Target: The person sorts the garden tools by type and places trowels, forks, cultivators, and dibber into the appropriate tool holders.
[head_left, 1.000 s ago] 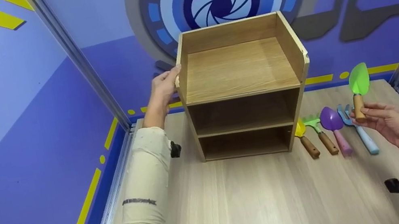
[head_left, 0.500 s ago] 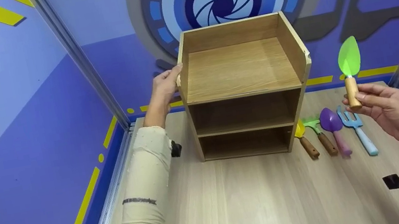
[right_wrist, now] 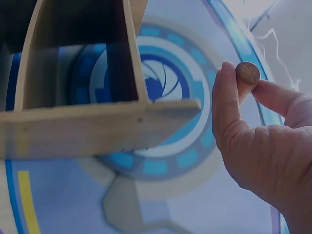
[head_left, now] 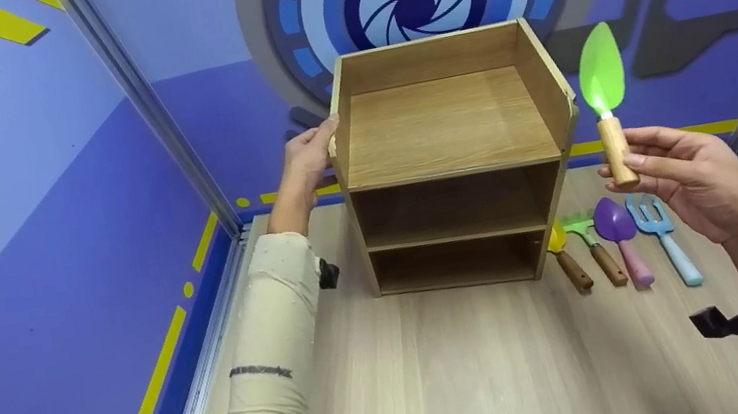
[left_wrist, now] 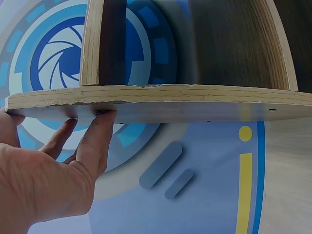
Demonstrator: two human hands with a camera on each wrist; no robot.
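Note:
My left hand (head_left: 308, 153) holds the left side panel of a small wooden shelf (head_left: 442, 126), thumb at its upper edge. In the left wrist view, the fingers (left_wrist: 95, 141) press against the panel's outer face. Off to the right, my right hand (head_left: 696, 187) pinches the wooden handle of a green hand trowel (head_left: 602, 71) between thumb and fingers. The trowel stands nearly upright in the air, blade up, just right of the shelf. In the right wrist view, only the butt of its handle (right_wrist: 248, 74) shows; the blade is hidden behind it.
Beside the shelf on the table (head_left: 474, 370) lie a yellow tool (head_left: 569, 263) partly hidden by it, a green rake (head_left: 596, 246), a purple trowel (head_left: 618, 231) and a blue hand fork (head_left: 662, 235). Blue printed walls (head_left: 197, 93) enclose the back and sides.
My right hand has raised the green trowel and carried it left, toward the shelf, from above the blue fork. The left hand keeps its place on the shelf.

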